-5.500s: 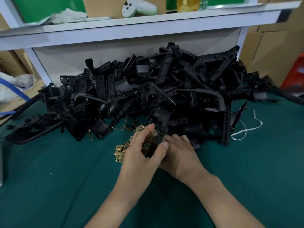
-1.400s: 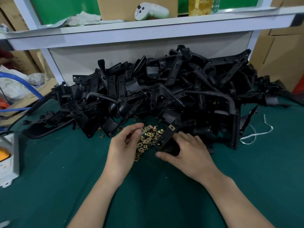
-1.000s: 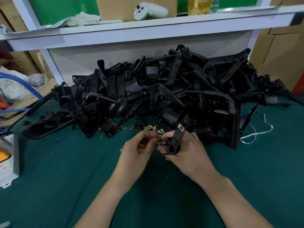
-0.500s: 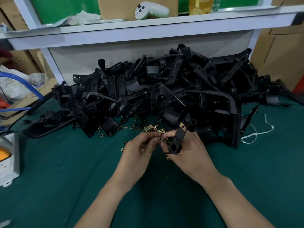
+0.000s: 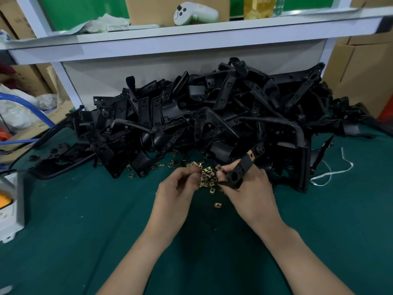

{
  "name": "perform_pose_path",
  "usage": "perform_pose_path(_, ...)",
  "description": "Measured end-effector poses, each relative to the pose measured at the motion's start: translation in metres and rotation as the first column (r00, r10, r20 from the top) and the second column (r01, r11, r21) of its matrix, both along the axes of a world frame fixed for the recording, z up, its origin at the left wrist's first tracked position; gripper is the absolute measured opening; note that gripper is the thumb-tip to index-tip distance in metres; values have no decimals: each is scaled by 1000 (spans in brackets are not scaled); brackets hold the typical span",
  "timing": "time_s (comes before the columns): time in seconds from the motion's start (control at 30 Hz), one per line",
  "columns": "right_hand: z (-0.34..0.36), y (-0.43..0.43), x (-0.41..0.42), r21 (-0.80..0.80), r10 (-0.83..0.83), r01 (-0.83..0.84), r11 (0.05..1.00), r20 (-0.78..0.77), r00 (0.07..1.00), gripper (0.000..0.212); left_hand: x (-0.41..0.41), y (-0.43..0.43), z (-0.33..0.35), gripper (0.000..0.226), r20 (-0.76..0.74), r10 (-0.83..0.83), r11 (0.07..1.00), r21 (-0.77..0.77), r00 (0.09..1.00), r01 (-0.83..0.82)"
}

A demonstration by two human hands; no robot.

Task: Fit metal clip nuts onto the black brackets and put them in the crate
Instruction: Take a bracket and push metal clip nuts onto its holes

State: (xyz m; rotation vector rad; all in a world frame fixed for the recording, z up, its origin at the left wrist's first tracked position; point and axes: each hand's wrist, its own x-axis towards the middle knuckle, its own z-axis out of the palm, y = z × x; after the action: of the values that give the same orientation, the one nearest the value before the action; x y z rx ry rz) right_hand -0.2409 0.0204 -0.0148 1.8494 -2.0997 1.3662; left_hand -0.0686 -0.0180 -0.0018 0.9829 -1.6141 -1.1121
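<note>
Right hand [image 5: 251, 192] grips one black bracket [image 5: 238, 173], lifted clear of the green mat [image 5: 85, 231]. Its fingers wrap the lower, round-holed end and the bracket tilts up and to the right. A fitted clip nut [image 5: 252, 154] sits on the bracket's upper tip (brass colour, square hole facing the camera).

Left hand [image 5: 176, 194] is just beside the right one, fingers curled, thumb and forefinger pressed together at the bracket's lower end. I can't tell whether a nut is pinched there, as the fingertips cover the spot. The two hands almost touch over the loose clip nuts [image 5: 209, 177], a small heap on the mat directly beneath them. One stray nut [image 5: 218, 205] lies apart, nearer the person, between the wrists.

The pile of brackets [image 5: 212, 116] is behind the hands, heaped against the white back panel, and more nuts are scattered along its front edge.

Other things:
- The white shelf [image 5: 191, 37] above carries a white controller [image 5: 195, 13].
- A white string [image 5: 331, 173] lies on the mat right of the pile.
- A white box [image 5: 10, 205] with an orange patch is at the left edge.
- A blue hose [image 5: 27, 105] is at far left.
- Cardboard boxes [image 5: 361, 67] are at far right.
</note>
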Motion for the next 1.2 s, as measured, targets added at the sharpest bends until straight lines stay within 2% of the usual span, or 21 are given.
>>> perform_pose_path(0.1,-4,0,-2,109,1,17,994,-161,987,28,2,-3,3,20,-89,3,999,42,996,0)
perform_pose_path(0.2,-5,0,0,211,46,10,977,-257,965,41,4,-5,3,23,-185,-9,994,107,983,29)
perform_pose_path(0.37,-2,-2,-1,375,139,-29,927,-269,953,76,4,-8,5,36,-398,5,951,286,917,120)
perform_pose_path(0.47,-3,-1,-2,421,215,-86,903,-268,939,83,5,-10,7,29,-498,25,902,384,867,195)
perform_pose_path(0.57,-5,0,-4,417,235,-97,904,-294,927,89,7,-12,8,26,-568,36,871,420,822,253)
perform_pose_path(0.87,-5,1,-2,447,274,-124,886,-288,917,92,10,-12,11,30,-601,79,860,444,796,250)
perform_pose_path(1.2,-1,1,-1,459,272,-120,880,-280,921,88,10,-15,9,17,-591,112,867,451,799,212)
